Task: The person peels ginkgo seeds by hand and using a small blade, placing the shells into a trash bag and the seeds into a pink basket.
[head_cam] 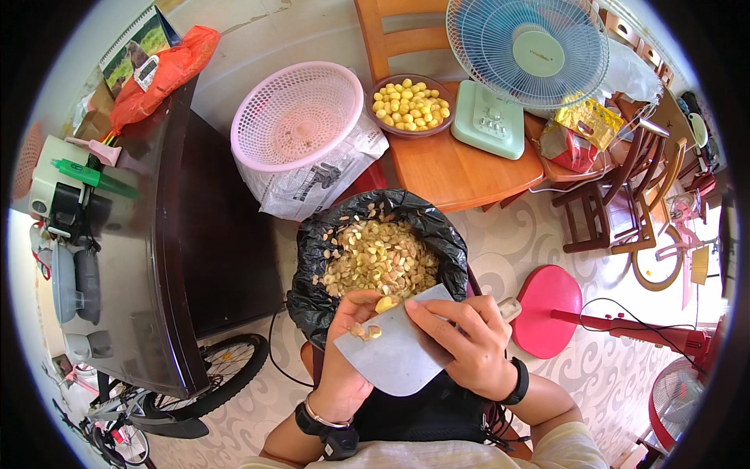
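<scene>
My right hand (477, 346) grips a broad-bladed cleaver (398, 360), its fingers spread over the flat of the blade and the pale handle sticking out to the right. Between the fingertips of my left hand (345, 369) is a yellow, partly pared chestnut (385, 304), right at the blade's upper edge. A few brown peel scraps (364, 332) cling to the blade near my left thumb. Both hands are over the near rim of a bin lined with a black plastic bag (310, 264). Inside it lies a heap of brown and yellow peelings (375, 258).
A brown bowl (404, 133) of peeled yellow chestnuts (412, 105) and a mint-green fan (489, 120) stand on a wooden chair (463, 182). Left of them is a pink plastic colander (299, 167) over newspaper (328, 182). A dark table (140, 281) flanks me, with a bicycle wheel (234, 375) beneath.
</scene>
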The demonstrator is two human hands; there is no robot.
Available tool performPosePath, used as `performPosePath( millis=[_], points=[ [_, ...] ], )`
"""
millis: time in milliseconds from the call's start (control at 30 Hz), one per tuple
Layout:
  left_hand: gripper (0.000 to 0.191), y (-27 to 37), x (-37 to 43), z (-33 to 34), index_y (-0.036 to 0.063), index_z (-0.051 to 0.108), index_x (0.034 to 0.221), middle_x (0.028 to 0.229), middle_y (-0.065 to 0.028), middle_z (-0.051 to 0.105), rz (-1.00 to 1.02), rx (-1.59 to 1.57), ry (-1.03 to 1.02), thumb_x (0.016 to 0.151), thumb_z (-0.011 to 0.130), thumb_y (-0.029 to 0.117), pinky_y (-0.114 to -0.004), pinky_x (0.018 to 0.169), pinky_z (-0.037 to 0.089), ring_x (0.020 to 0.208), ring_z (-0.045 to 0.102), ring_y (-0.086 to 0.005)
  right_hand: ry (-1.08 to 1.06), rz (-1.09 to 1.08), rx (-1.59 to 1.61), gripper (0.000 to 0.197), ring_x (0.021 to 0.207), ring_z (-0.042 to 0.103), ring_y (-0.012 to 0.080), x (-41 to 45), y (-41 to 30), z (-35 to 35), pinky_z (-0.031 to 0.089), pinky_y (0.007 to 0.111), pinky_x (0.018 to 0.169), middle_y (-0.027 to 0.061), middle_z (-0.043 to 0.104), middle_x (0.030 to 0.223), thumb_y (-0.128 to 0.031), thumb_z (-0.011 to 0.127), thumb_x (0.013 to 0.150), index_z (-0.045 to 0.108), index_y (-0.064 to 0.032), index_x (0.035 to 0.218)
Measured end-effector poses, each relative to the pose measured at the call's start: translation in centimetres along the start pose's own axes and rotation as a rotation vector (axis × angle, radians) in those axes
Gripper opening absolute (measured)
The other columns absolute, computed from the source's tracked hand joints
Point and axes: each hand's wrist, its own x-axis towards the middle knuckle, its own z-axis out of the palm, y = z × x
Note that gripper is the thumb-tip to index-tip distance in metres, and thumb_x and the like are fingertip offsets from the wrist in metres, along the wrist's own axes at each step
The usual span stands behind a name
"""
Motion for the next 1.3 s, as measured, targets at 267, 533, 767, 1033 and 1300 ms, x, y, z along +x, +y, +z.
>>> performPosePath(
  millis=[267, 533, 767, 1033, 1300],
  points=[
    [0.033, 0.4, 0.1, -0.3, 0.0038, 0.047, 0.114, 0.111, -0.0081, 0.057, 0.025, -0.011, 0.013, 0.084, 0.061, 0.001, -0.029, 0.088, 0.049, 0.101, 0.058, -0.0156, -0.018, 0.08, 0.009, 0.041, 0.072, 0.052, 0.0171, 0.1, 0.9, 0.3, 0.045, 0.027, 0.063, -0.002, 0.063, 0.092, -0.009, 0.072, 0.06, 0.07, -0.0124, 0.1],
    [0.024, 0.3, 0.4, -0.5, 0.0033, 0.047, 0.113, 0.112, -0.0119, 0.059, -0.041, -0.036, 0.038, 0.09, 0.055, 0.004, -0.031, 0.089, 0.05, 0.105, 0.059, -0.0188, -0.062, 0.146, 0.076, 0.04, 0.073, 0.053, 0.0178, 0.3, 0.6, -0.4, 0.047, 0.027, 0.065, -0.0023, 0.062, 0.092, -0.008, 0.072, 0.061, 0.07, -0.013, 0.101],
    [0.028, 0.1, -0.1, 0.2, 0.0034, 0.045, 0.115, 0.12, -0.0153, 0.057, -0.047, -0.061, -0.027, 0.09, 0.056, 0.008, -0.032, 0.092, 0.049, 0.109, 0.058, -0.0218, -0.025, 0.034, 0.022, 0.047, 0.071, 0.048, 0.0141, -0.1, 0.1, -0.7, 0.045, 0.023, 0.062, -0.0057, 0.061, 0.093, -0.013, 0.071, 0.058, 0.07, -0.0149, 0.105],
    [0.038, 0.1, -0.2, 0.1, 0.0042, 0.044, 0.114, 0.117, -0.0125, 0.056, 0.008, 0.014, -0.036, 0.083, 0.065, 0.007, -0.03, 0.09, 0.049, 0.106, 0.057, -0.0184, -0.027, 0.026, 0.066, 0.042, 0.071, 0.049, 0.0149, -0.2, -0.6, -0.6, 0.042, 0.025, 0.062, -0.003, 0.063, 0.09, -0.009, 0.076, 0.059, 0.071, -0.0119, 0.101],
    [0.036, 0.1, -0.4, 0.0, 0.0052, 0.044, 0.113, 0.112, -0.0105, 0.057, -0.037, -0.041, -0.024, 0.083, 0.064, 0.004, -0.028, 0.087, 0.05, 0.103, 0.058, -0.0162, -0.015, 0.034, 0.049, 0.041, 0.071, 0.049, 0.0152, -0.1, -0.4, -0.4, 0.043, 0.025, 0.062, -0.0026, 0.063, 0.09, -0.009, 0.076, 0.059, 0.071, -0.0115, 0.1]
  ],
)
